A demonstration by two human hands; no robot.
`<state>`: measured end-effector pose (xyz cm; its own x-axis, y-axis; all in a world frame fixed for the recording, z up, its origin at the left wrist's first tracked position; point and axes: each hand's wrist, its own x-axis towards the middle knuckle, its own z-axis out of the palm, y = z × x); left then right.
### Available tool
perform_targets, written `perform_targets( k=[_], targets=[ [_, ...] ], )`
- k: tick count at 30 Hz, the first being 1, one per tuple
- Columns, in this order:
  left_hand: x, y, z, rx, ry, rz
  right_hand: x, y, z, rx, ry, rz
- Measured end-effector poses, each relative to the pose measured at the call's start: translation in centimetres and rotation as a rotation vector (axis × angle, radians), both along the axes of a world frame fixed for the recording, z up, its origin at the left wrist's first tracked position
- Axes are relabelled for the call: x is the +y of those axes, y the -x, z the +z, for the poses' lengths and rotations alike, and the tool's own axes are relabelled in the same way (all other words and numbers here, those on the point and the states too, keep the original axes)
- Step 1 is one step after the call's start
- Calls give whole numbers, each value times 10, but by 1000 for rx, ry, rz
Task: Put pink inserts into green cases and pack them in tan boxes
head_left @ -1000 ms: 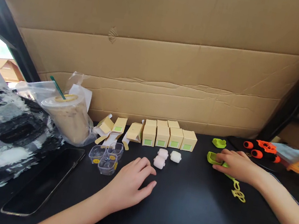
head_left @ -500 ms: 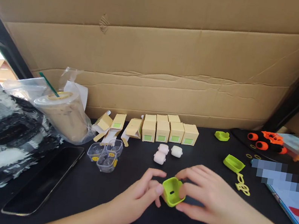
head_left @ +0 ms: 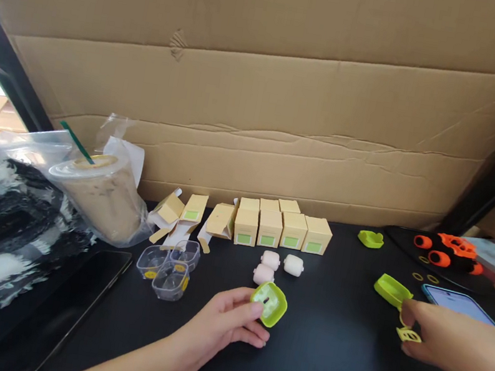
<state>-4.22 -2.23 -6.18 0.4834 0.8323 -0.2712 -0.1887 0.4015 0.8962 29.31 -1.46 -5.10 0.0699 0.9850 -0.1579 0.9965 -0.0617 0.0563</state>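
My left hand grips a small lime-green square cup by its edge, thumb on the near rim. The cup is tilted toward me, with a dark slot in its floor and a pale sheen inside. Far to the right, my right hand has its fingers closed around a thin yellow openwork piece. Whether that piece is lifted or still on the table, I cannot tell. Just behind these fingers lies a green shallow tray. Three small pale rollers sit behind the cup.
Kraft boxes line the back, with opened ones to their left. Clear plastic cups, a black phone and a bagged drink stand left. At right are a green piece, an orange-wheeled toy and another phone.
My right hand has left the green cup and moved right to the yellow pieces. My left hand now holds the cup alone, slightly further left and turned. The view has shifted a little.
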Motion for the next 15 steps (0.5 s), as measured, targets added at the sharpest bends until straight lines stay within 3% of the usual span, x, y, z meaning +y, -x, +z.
perform_targets(
  k=[4,10,15],
  targets=[
    [3,0,-3,-52,34,19,9,-1,-2,-8,34,-14],
    [3,2,-5,-116,72,8,10,12,10,-14,65,-1],
    [3,2,-6,-141,81,15,9,16,4,43,-61,102]
  ],
)
